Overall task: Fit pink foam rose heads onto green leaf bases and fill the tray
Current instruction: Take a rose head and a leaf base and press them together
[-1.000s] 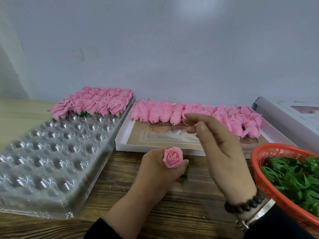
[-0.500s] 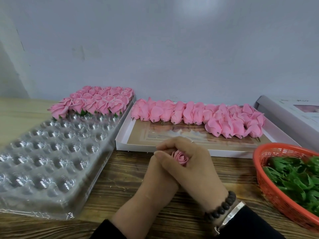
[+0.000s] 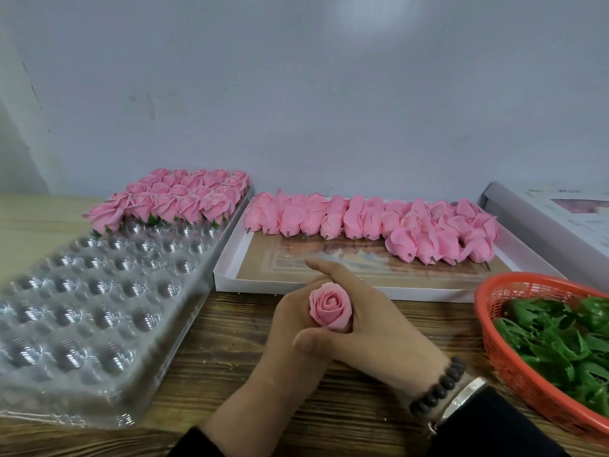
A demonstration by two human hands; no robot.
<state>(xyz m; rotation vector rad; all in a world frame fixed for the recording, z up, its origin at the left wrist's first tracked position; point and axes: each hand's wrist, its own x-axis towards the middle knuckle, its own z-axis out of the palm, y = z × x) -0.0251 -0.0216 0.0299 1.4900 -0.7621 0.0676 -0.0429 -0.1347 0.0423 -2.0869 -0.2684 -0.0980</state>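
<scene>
Rose (image 3: 330, 306) upright over the table, cupped between both hands: left (image 3: 290, 328) curled round its base, right (image 3: 375, 321) wrapped alongside, thumb across. Soft, light foam, probably; best held low, off the petals.

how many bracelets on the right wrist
2. A dark beaded bracelet sits nearer the hand, and a silver bangle lies beside it against the black sleeve. More may be hidden under the sleeve.
</scene>
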